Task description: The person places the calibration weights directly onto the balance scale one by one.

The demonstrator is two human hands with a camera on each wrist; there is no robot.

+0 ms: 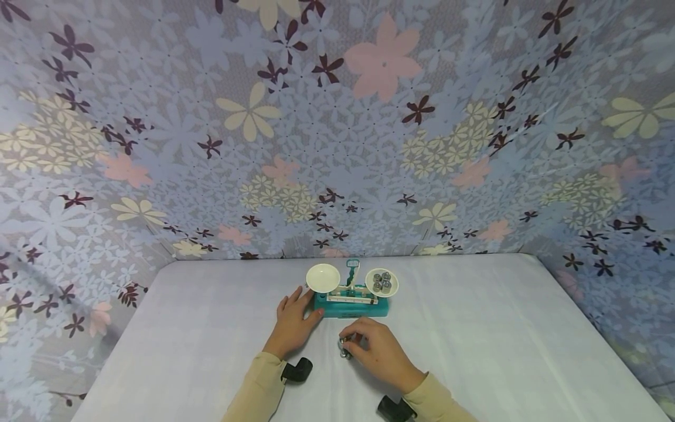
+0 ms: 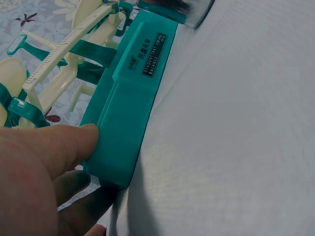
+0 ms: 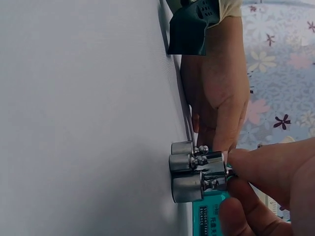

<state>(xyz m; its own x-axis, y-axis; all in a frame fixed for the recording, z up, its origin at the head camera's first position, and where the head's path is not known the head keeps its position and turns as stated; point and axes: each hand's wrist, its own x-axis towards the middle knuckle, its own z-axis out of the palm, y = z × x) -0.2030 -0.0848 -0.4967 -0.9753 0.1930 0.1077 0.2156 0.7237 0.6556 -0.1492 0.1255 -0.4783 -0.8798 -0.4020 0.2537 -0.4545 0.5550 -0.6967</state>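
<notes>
Left hand (image 1: 293,321) lies flat-fingered against the scale (image 1: 352,305) at nine o'clock, steadying it. Right hand (image 1: 377,350) pinches a weight (image 3: 196,162) at six o'clock, grip clenched on its knob for lifting.

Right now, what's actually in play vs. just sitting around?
In play:
left hand, steadying the teal balance
right hand, pinching metal weights
weights in the right pan
empty left pan

Just there:
white tablecloth
floral backdrop

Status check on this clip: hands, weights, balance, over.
Left hand open, thumb against teal plastic balance scale. Right hand pinching small silver metal weights on white tablecloth. Right pan loaded, left pan bare. Nothing obstructing.
</notes>
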